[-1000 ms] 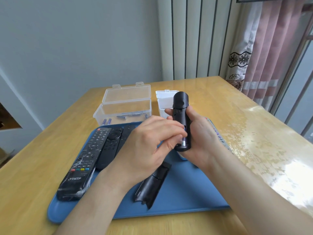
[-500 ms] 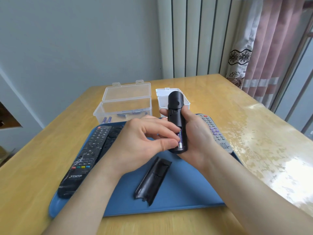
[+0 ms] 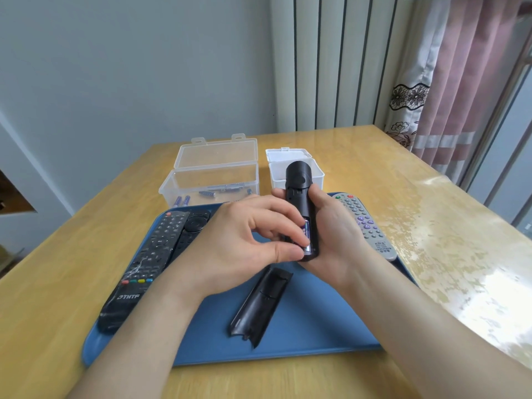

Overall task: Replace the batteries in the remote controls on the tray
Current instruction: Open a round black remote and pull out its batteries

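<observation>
My right hand (image 3: 334, 226) grips a black rounded remote (image 3: 299, 182) upright above the blue tray (image 3: 316, 321), back side facing me with its battery bay uncovered. A purple battery (image 3: 307, 229) sits in the bay. My left hand (image 3: 244, 240) pinches at that battery with thumb and fingertips near the bay's lower end. The remote's black cover (image 3: 260, 305) lies loose on the tray in front of my hands. A long black remote (image 3: 144, 269) and a second black remote (image 3: 191, 228) lie on the tray's left, a grey remote (image 3: 365, 223) on its right.
Behind the tray stand a clear plastic box (image 3: 210, 180) with its lid up, holding several purple batteries, and a small white box (image 3: 290, 162). The wooden table (image 3: 431, 226) ends at a wall and a radiator behind; curtains hang at the right.
Both hands and the black remote have dropped slightly toward the tray. My left fingers stay at the battery bay, now pinching lower on the battery.
</observation>
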Tool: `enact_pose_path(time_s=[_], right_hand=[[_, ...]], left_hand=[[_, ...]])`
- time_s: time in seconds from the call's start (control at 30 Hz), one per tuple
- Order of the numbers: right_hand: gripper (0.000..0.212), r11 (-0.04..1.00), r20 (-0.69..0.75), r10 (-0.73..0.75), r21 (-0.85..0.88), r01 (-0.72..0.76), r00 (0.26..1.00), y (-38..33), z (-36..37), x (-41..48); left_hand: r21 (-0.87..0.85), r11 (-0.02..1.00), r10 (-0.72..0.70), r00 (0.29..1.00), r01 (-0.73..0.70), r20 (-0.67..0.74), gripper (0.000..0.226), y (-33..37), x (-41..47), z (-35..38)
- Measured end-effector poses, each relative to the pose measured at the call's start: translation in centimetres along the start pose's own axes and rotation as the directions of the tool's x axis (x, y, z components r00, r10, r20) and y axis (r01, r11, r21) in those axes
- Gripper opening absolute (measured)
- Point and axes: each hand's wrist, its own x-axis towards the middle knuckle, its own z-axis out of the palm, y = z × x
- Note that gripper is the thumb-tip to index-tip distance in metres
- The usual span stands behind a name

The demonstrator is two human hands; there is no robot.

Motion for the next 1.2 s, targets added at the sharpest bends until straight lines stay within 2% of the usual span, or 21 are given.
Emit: enact_pose_path(time_s=[0.17,0.23,0.27,0.3,0.37,0.4,0.43,0.5,0.6,0.67,0.77,0.83,0.97,1.2], right_hand=[[0.048,1.000,-0.022,-0.007,0.009,0.007,1.000,0.0,0.0,0.1],[0.043,0.999,-0.024,-0.011,0.030,0.011,1.000,0.3,0.2,0.0],[0.039,0.999,-0.012,-0.011,0.034,0.011,1.000,0.4,0.3,0.0],[0.038,0.999,0.001,-0.010,0.031,0.010,1.000,0.4,0.4,-0.1],[0.043,1.000,0.023,-0.014,0.020,0.014,1.000,0.5,0.4,-0.1],[0.046,1.000,0.031,-0.018,0.016,0.018,0.999,0.4,0.3,-0.2],[0.049,1.000,0.037,-0.025,0.011,0.025,0.999,0.3,0.2,-0.1],[0.052,0.999,0.048,-0.050,-0.003,0.051,0.998,0.2,-0.1,0.0],[0.057,0.996,0.065,-0.085,-0.024,0.087,0.994,0.4,-0.4,0.5],[0.060,0.994,0.076,-0.086,-0.058,0.091,0.993,0.5,-0.6,0.7],[0.055,0.991,0.047,-0.085,-0.102,0.090,0.995,0.3,-0.8,0.7],[0.053,0.990,0.029,-0.102,-0.096,0.104,0.994,0.2,-0.8,0.5],[0.055,0.989,0.017,-0.120,-0.081,0.121,0.993,0.3,-0.6,0.6],[0.057,0.987,-0.066,-0.158,-0.053,0.155,0.985,0.4,-0.3,0.5]], left_hand=[[-0.041,0.998,0.041,0.998,-0.043,-0.051,0.006,-0.2,0.0,0.3],[-0.117,0.992,0.035,0.987,-0.054,-0.156,0.018,-0.1,0.1,0.9],[-0.213,0.976,-0.003,0.976,-0.045,-0.220,0.025,0.0,0.2,1.3],[-0.340,0.940,-0.066,0.960,-0.031,-0.271,0.028,0.2,0.3,1.6],[-0.631,0.775,-0.227,0.917,-0.033,-0.327,0.027,0.5,0.6,1.8],[-0.714,0.698,-0.285,0.894,-0.053,-0.345,0.024,0.5,0.6,1.5],[-0.725,0.687,-0.308,0.880,-0.058,-0.362,0.022,0.6,0.6,1.1],[-0.583,0.812,-0.262,0.891,-0.004,-0.371,0.025,0.4,0.6,0.4],[-0.218,0.975,-0.106,0.941,0.036,-0.320,0.021,0.9,0.3,0.7],[0.003,1.000,-0.011,0.950,0.012,-0.311,0.015,1.0,0.0,1.4],[0.298,0.955,0.094,0.954,-0.005,-0.284,0.010,0.4,-0.3,1.8],[0.350,0.937,0.120,0.952,-0.014,-0.283,0.014,0.0,-0.4,2.0],[0.331,0.943,0.143,0.944,-0.039,-0.296,0.016,-0.3,-0.3,2.2],[0.461,0.879,0.289,0.907,-0.125,-0.305,0.011,-0.1,-0.3,2.8]])
